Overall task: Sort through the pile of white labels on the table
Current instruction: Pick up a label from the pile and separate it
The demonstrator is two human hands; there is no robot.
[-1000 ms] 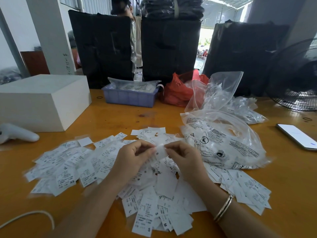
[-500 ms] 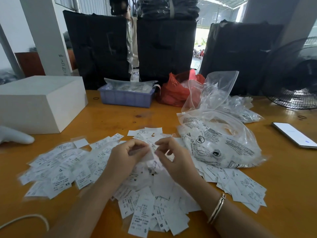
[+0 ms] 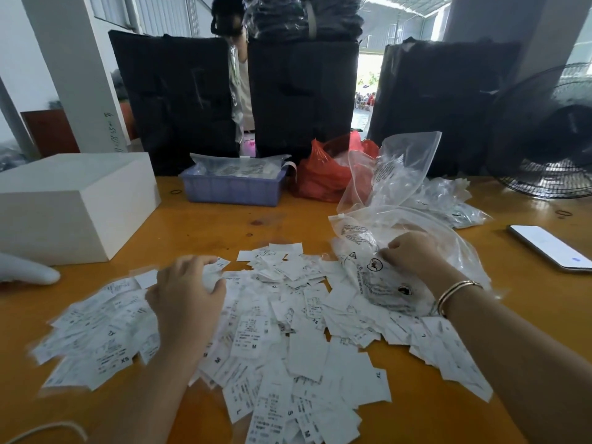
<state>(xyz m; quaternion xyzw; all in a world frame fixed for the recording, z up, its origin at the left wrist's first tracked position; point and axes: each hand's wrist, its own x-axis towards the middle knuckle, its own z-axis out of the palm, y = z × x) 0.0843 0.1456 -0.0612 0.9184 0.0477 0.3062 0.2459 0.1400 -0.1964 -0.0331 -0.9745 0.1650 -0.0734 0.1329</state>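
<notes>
On an orange wooden table (image 3: 224, 225), white labels (image 3: 272, 341) lie spread; the left hand (image 3: 185, 299) pinches one label (image 3: 219, 263), the right hand (image 3: 413, 253) grips a clear printed bag (image 3: 384, 283); sizes XS, M, L, XL readable

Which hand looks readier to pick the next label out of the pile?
Left. The left hand is over the labels, already pinching one, while the right hand is on the clear plastic bag.

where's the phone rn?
Head view, far right: the phone lies flat on the table, right of the clear bags and in front of the fan.
</notes>
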